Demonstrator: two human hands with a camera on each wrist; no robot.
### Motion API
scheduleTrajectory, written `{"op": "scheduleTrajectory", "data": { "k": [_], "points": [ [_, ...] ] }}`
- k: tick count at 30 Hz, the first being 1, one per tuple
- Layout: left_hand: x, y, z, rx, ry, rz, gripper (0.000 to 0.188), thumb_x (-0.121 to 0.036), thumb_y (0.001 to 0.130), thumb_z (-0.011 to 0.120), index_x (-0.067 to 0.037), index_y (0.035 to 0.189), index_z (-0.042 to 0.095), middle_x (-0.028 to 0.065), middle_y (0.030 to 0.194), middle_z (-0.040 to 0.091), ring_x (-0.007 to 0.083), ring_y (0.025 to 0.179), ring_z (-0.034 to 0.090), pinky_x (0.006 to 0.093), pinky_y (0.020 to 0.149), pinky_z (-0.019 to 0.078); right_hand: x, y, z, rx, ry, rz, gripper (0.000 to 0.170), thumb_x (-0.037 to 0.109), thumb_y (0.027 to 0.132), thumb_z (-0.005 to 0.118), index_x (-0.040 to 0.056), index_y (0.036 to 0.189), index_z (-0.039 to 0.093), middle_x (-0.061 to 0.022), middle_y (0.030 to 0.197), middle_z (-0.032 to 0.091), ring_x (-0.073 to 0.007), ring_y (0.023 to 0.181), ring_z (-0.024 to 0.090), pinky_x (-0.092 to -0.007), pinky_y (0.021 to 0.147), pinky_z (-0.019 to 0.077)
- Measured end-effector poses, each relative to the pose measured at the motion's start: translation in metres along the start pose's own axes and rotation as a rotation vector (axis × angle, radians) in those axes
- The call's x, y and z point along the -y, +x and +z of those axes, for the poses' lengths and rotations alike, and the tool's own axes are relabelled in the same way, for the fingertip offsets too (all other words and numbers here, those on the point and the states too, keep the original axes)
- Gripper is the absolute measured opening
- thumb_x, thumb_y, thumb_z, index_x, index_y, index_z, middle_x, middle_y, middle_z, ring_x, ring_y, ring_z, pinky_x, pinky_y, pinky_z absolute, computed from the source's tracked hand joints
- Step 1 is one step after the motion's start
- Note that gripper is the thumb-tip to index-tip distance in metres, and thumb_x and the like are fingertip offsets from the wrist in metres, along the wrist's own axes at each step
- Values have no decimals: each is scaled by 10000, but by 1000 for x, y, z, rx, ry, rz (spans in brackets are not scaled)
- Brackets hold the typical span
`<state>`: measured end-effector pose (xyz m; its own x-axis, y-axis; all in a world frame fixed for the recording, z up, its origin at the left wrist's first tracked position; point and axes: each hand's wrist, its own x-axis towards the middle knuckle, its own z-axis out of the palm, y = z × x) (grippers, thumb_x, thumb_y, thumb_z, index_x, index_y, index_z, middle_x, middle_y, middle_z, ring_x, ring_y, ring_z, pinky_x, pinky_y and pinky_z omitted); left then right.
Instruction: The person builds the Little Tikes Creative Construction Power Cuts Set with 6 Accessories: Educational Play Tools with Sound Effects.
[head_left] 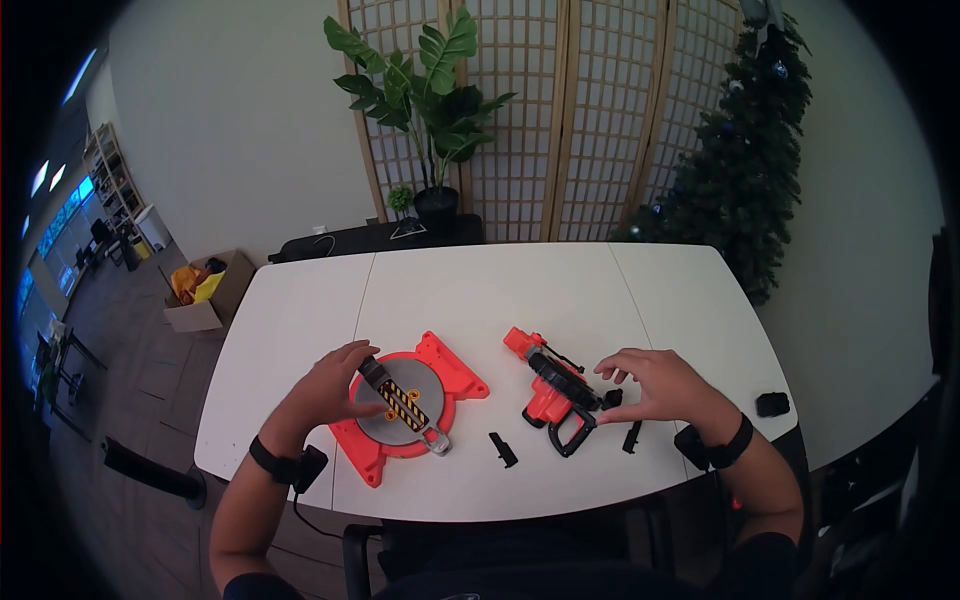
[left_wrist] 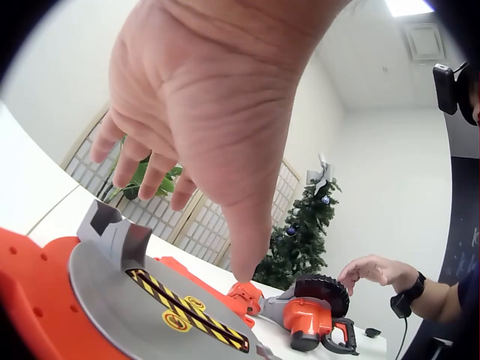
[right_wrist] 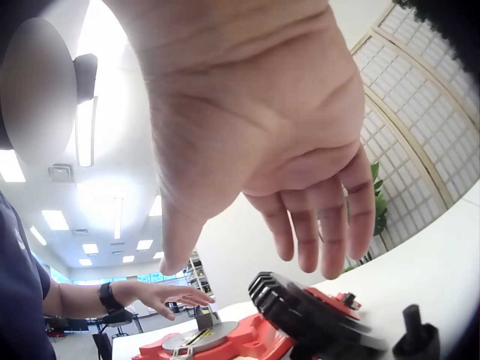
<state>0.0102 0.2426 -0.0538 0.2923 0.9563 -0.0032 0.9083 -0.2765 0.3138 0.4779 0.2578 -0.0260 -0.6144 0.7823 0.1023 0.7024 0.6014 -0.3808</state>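
My left hand (head_left: 335, 388) hovers over the left side of a round grey toy saw base (head_left: 425, 385) with orange supports and a yellow-black striped strip; the left wrist view shows its fingers spread above the disc (left_wrist: 112, 300). My right hand (head_left: 660, 385) is held just right of the orange and black toy saw (head_left: 560, 385), fingers apart and gripping nothing. In the right wrist view that hand (right_wrist: 262, 150) is above the black saw part (right_wrist: 300, 315). A small black piece (head_left: 503, 450) lies between base and saw, another (head_left: 632, 437) below my right hand.
A black object (head_left: 772, 404) lies at the white table's (head_left: 480, 290) right edge. Beyond the table stand a potted plant (head_left: 436, 205), a lattice screen (head_left: 520, 120) and a decorated tree (head_left: 740, 170). An open cardboard box (head_left: 195, 317) sits on the floor at the left.
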Motion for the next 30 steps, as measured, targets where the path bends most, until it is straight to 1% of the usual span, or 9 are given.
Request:
{"op": "scheduleTrajectory", "data": {
  "k": [1,4,8,12,14,19,24,26,30],
  "points": [
    [1,2,4,14,9,7,859,-410,696,860,-50,1379,481,200,1458,460,349,1356,448,426,1118,392,4,2,2,52,-7,24,769,656,702,772,69,1182,645,-101,1081,679,-241,963,683,-320,799,542],
    [1,7,9,41,25,6,859,-391,689,866,-57,1379,479,186,1447,471,330,1334,473,410,1098,414,6,9,15,94,-57,34,799,644,726,759,65,1252,597,-123,1142,658,-270,988,679,-350,825,545],
    [-12,6,0,150,-51,-90,850,-367,688,872,-65,1379,481,162,1363,551,295,1237,561,390,1023,477,6,13,31,91,-84,34,787,595,765,750,62,1305,542,-141,1177,641,-298,995,678,-379,844,544],
    [-3,14,8,162,-23,-125,821,-355,700,866,-78,1376,490,143,1279,613,285,1171,607,380,989,497,3,17,40,108,-55,87,686,454,817,734,57,1327,504,-160,1187,637,-324,991,676,-401,842,545],
    [3,17,11,109,-20,-96,697,-276,754,839,-81,1345,526,127,1221,647,271,1106,640,369,948,519,4,19,42,103,-33,104,649,405,830,725,55,1327,499,-166,1187,636,-329,988,676,-407,835,547],
    [7,21,11,136,-77,-98,495,-207,808,789,-74,1253,617,124,1160,674,259,1054,659,351,904,534,12,20,46,71,-23,115,575,236,839,656,51,1354,479,-179,1178,637,-342,941,680,-424,814,557],
    [19,23,16,106,-130,-99,319,-145,851,741,-54,1151,680,124,1072,708,250,993,685,352,869,548,13,18,50,25,-24,123,575,205,835,647,66,1366,474,-181,1168,638,-347,925,679,-422,808,558],
    [26,24,20,18,-202,-48,230,-114,865,719,-35,1080,707,124,974,734,247,902,711,345,844,557,8,19,54,10,-18,132,573,208,840,654,77,1368,475,-179,1166,639,-347,930,678,-421,812,557],
    [28,25,24,-18,-247,-23,200,-98,862,712,-10,1042,716,130,911,743,230,832,724,328,807,566,1,19,54,-31,-29,81,565,169,845,688,102,1370,489,-167,1166,643,-343,945,671,-416,827,551]
  ]
}}
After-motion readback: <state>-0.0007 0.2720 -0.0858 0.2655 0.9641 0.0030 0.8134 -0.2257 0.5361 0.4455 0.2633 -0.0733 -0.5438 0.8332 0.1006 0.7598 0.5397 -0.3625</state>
